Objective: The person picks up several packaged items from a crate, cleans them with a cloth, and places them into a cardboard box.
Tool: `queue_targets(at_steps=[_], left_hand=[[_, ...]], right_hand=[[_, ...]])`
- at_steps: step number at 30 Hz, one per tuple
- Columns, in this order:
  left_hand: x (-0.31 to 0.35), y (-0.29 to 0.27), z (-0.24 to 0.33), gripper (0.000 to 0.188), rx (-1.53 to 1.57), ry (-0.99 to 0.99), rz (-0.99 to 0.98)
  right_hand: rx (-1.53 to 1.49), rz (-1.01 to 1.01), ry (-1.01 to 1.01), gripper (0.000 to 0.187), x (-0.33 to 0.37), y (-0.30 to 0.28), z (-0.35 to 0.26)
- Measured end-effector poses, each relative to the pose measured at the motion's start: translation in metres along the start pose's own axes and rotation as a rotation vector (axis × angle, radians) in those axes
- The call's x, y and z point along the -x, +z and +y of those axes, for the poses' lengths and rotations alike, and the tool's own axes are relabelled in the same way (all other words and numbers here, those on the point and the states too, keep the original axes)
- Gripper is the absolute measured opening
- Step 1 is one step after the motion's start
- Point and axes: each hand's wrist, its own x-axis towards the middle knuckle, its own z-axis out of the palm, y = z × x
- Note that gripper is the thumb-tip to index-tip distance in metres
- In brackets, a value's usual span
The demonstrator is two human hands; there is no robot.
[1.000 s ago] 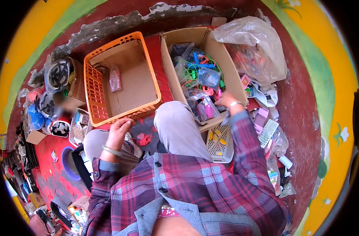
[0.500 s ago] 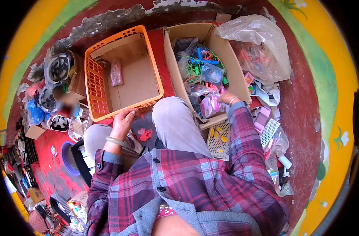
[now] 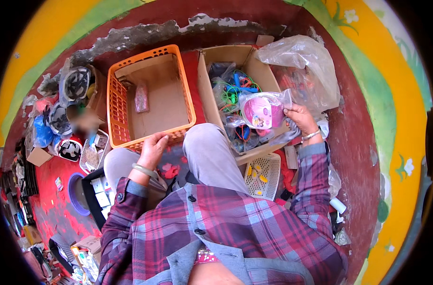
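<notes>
Above the cardboard box (image 3: 263, 76), my right hand (image 3: 302, 119) is closed on the edge of a clear plastic bag (image 3: 264, 111) with a round pink item inside. Skipping ropes (image 3: 245, 88) with blue and green handles lie tangled among other plastic bags in that box. My left hand (image 3: 153, 147) rests at the near rim of an orange plastic basket (image 3: 116, 107), its fingers curled on that rim. Cardboard lines the basket, and one narrow pink package (image 3: 141, 98) lies in it.
A large translucent bag (image 3: 302, 59) stands right of the box. Close to my knees lies a white perforated tray (image 3: 268, 178) with yellow pieces. Bagged goods (image 3: 60, 116), a purple basin (image 3: 76, 194) and a black box (image 3: 95, 190) are at the left.
My right hand has lifted the bagged pink item out of the box and moved it up and right. My left hand stays at the basket rim.
</notes>
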Motion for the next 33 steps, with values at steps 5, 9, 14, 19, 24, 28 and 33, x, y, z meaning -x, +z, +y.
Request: queue_targets(at_steps=[5, 9, 14, 19, 24, 28, 33], left_hand=[[0.035, 0.031, 0.06, 0.053, 0.502, -0.275, -0.372], [0.059, 0.054, 0.079, 0.079, 1.143, -0.171, -0.609], [0.074, 0.027, 0.079, 0.048, 1.175, -0.089, -0.368], [0.085, -0.005, 0.073, 0.044, 1.103, 0.003, -0.283], [0.089, -0.022, 0.058, 0.045, 1.17, 0.009, -0.275], [0.09, -0.025, 0.049, 0.047, 1.247, 0.01, -0.3], [0.093, -0.031, 0.045, 0.05, 1.145, 0.039, -0.311]], right_hand=[[0.239, 0.089, -0.434, 0.024, 0.025, 0.089, -0.072], [0.968, 0.164, -1.166, 0.035, 0.046, 0.186, -0.1], [0.998, -0.06, -1.27, 0.042, 0.068, 0.249, -0.093], [0.886, -0.166, -1.202, 0.039, 0.065, 0.258, -0.087], [0.582, -0.097, -1.021, 0.025, 0.065, 0.254, -0.103], [0.192, -0.056, -0.705, 0.017, 0.062, 0.242, -0.115], [-0.138, -0.017, -0.36, 0.019, 0.059, 0.241, -0.126]])
